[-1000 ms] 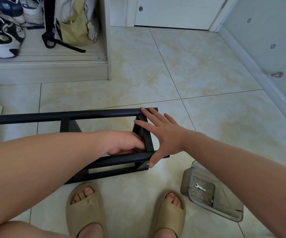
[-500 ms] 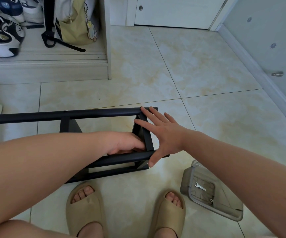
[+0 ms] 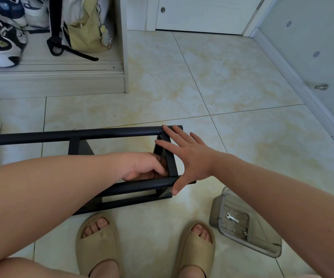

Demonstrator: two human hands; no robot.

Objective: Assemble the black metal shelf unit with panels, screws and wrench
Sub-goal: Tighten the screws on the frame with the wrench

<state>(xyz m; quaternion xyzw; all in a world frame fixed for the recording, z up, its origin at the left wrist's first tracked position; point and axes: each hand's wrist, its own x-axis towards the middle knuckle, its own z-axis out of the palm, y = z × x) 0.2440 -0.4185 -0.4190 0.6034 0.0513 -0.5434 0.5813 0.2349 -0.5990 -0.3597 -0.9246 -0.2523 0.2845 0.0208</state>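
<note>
I can read no text, label, brand or number anywhere here; the yellow mark on the sneaker [image 3: 1, 47] is too small to make out.

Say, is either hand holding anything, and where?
Right hand presses flat on the end bracket of the black shelf frame, gripping nothing. Left hand curls inside that end; its hold is hidden.

The fingertips of my left hand [image 3: 142, 167] vanish behind the end upright of the black frame [image 3: 41, 135], so I cannot tell what they grip. The frame runs off the left edge. My left forearm [image 3: 61, 187] covers its near rails. My right forearm [image 3: 282, 197] hides part of the grey tray [image 3: 216, 205], where a small part [image 3: 245, 233] is too tiny to identify.
</note>
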